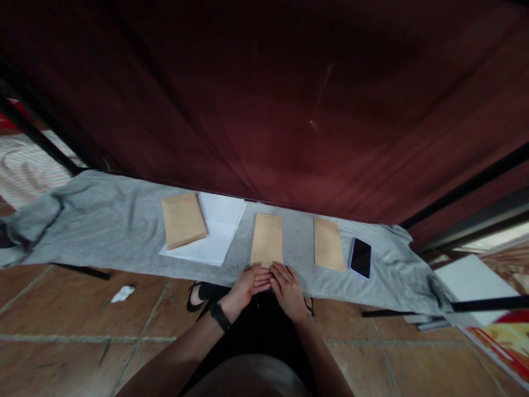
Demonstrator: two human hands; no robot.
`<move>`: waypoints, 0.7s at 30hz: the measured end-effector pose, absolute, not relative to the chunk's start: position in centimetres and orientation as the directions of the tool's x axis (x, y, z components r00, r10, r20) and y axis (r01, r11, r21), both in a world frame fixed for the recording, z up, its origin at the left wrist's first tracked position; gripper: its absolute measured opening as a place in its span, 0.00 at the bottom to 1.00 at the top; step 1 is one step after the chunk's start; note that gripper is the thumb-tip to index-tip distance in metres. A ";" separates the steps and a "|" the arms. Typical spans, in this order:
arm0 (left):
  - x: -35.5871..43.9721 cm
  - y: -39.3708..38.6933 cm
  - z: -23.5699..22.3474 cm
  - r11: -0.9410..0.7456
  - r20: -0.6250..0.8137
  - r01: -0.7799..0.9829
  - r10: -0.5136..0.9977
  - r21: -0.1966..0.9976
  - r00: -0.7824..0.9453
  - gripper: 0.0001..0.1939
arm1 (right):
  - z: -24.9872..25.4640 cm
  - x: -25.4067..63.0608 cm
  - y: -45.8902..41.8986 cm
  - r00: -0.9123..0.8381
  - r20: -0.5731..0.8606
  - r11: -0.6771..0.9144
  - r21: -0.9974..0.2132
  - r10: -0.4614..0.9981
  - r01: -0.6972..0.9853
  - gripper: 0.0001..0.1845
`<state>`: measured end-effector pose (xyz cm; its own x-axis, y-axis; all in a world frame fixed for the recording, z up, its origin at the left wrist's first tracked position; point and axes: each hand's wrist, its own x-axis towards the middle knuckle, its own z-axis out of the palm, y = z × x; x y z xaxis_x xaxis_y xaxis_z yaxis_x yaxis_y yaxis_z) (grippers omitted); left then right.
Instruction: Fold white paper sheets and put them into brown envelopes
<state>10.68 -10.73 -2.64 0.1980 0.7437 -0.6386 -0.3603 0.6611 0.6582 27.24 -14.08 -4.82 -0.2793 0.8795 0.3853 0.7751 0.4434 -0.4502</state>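
A brown paper envelope (266, 237) lies lengthwise in front of me on the grey cloth. Both hands meet at its near end. My left hand (250, 282), coming from the left with a dark band on the wrist, has its fingers close together on that end. Beside it, my right hand (286, 285) grips the same end, fingers bent over the edge. The fingers cover the envelope's near edge, so how it is folded there is hidden. Right of it lies a second brown envelope (329, 244), untouched. To the left, a stack of brown envelopes (184, 220) rests on white paper sheets (221, 226).
A phone (361, 258) with a pale case lies right of the second envelope. The grey cloth (124, 226) covers a long narrow surface backed by a dark red panel (264, 110). A white scrap (123, 293) is on the tiled floor (82, 314); boards (475, 284) stand at the right.
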 end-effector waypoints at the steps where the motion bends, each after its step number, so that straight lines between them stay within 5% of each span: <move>1: 10.2 -11.0 -2.8 0.666 -0.630 -0.291 0.745 0.687 0.218 0.18 | -4.9 27.4 -14.2 -0.296 0.382 0.453 -0.434 0.876 0.779 0.22; 3: 9.4 -11.2 -3.0 0.593 -0.564 -0.128 0.801 0.795 0.201 0.23 | -5.0 27.7 -14.2 -0.315 0.380 0.464 -0.410 0.870 0.786 0.22; 6: 9.1 -9.6 -2.7 0.218 -0.241 0.162 0.961 0.963 0.139 0.23 | -5.1 27.8 -14.2 -0.321 0.384 0.467 -0.390 0.866 0.794 0.23; 10: 9.7 -4.1 -2.2 -0.344 0.226 0.472 0.930 0.812 0.290 0.19 | -5.3 27.4 -14.2 -0.291 0.401 0.451 -0.398 0.869 0.799 0.23; 15: 10.8 3.3 -3.2 -0.459 0.222 0.678 0.884 0.574 0.411 0.24 | -5.7 27.2 -14.1 -0.263 0.433 0.453 -0.426 0.862 0.783 0.23; 21: 12.5 7.5 -4.1 -0.498 0.155 0.681 0.852 0.537 0.501 0.27 | -5.4 27.2 -14.0 -0.243 0.438 0.452 -0.471 0.865 0.757 0.24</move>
<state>12.51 7.54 -4.10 0.5007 0.8517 0.1546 0.6811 -0.4979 0.5368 27.18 -14.00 -5.42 -0.2434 0.8653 0.4382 0.7574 0.4518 -0.4714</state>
